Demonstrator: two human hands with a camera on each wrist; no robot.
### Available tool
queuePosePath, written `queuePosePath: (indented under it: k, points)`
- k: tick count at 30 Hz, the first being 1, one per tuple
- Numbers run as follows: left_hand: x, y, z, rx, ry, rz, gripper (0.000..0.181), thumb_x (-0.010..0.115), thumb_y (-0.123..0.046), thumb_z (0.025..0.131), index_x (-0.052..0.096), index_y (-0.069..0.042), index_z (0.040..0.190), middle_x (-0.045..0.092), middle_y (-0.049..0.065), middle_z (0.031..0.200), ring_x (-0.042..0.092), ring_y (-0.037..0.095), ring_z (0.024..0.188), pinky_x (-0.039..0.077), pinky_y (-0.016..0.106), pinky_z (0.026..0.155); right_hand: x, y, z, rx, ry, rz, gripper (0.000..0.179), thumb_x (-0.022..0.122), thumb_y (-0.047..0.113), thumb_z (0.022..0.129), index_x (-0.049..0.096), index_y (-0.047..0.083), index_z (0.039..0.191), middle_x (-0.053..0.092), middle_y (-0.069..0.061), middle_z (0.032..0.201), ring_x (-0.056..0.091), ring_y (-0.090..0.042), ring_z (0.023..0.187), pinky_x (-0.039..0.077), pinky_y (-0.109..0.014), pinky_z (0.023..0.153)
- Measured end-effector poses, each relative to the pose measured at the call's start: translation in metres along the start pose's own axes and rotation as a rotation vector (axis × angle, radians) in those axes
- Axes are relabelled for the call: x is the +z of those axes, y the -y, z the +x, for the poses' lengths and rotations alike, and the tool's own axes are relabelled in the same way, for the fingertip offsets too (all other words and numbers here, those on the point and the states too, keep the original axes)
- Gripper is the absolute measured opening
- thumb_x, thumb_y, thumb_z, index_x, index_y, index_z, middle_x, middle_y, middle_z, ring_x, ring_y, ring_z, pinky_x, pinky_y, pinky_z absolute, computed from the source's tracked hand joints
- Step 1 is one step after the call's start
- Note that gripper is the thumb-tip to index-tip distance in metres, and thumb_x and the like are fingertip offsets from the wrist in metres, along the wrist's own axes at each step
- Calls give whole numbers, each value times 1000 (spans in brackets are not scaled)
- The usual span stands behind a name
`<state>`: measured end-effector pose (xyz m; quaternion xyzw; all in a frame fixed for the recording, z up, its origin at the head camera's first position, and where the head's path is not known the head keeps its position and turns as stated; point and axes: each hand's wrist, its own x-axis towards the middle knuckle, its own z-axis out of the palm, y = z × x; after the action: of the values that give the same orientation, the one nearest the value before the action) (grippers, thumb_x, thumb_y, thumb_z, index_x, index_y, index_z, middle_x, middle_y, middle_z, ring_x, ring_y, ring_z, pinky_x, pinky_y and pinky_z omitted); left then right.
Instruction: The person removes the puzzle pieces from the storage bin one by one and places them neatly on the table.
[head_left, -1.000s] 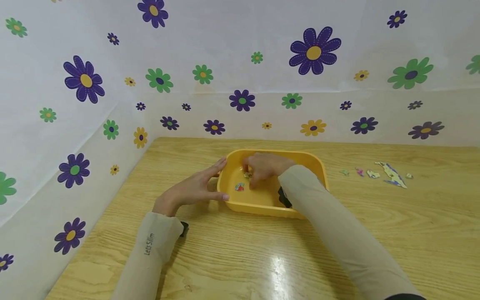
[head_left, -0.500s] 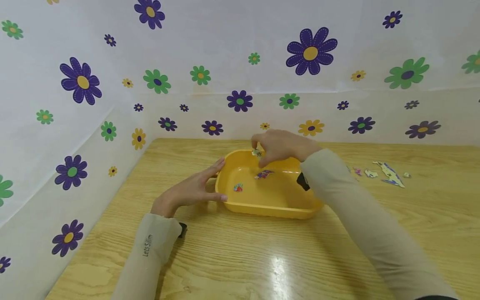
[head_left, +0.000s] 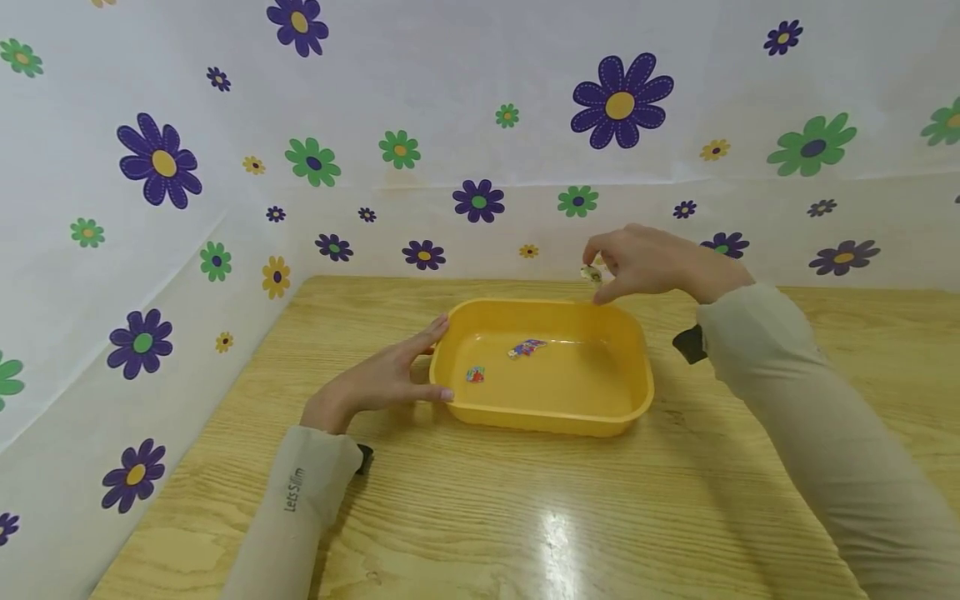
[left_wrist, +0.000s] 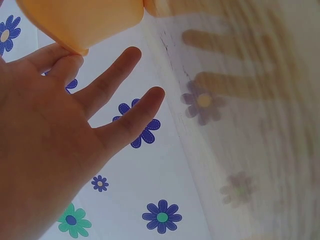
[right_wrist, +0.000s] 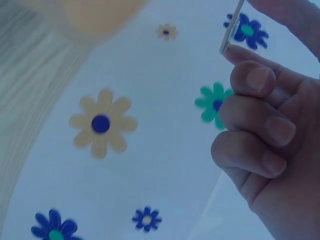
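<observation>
Here the right hand (head_left: 651, 260) keeps a narrow grip, finger and thumb pinching a small flat piece (head_left: 591, 273) up by the yellow tray's (head_left: 577, 383) far right corner—light pressure suits it—while the left hand (head_left: 386, 379) touches the tray's left side.

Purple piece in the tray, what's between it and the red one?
Only bare tray floor lies between the purple piece and the red piece, in the head view.
</observation>
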<state>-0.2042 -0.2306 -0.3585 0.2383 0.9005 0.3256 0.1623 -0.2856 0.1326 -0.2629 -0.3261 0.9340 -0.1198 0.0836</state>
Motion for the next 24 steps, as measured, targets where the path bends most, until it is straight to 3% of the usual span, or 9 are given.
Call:
queuePosePath:
  k: [12,24]
  points:
    - [-1,0,1,2,-4,14,103,76,-46,90,12,-13,164,3,2,170,36,34,145,22,58,119,1,-62,-46,41,-62,-22,48,83,21,82,65,-9,114,50,-4,73,43,-20,67,37,-35,60]
    - [2,0,2,-5,8,-6,104,76,-48,90,11,-15,164,2,0,170,35,32,146,21,55,120,9,-129,-104,201,-35,-48,46,81,18,82,65,-12,114,47,-3,73,41,-19,66,35,-35,60]
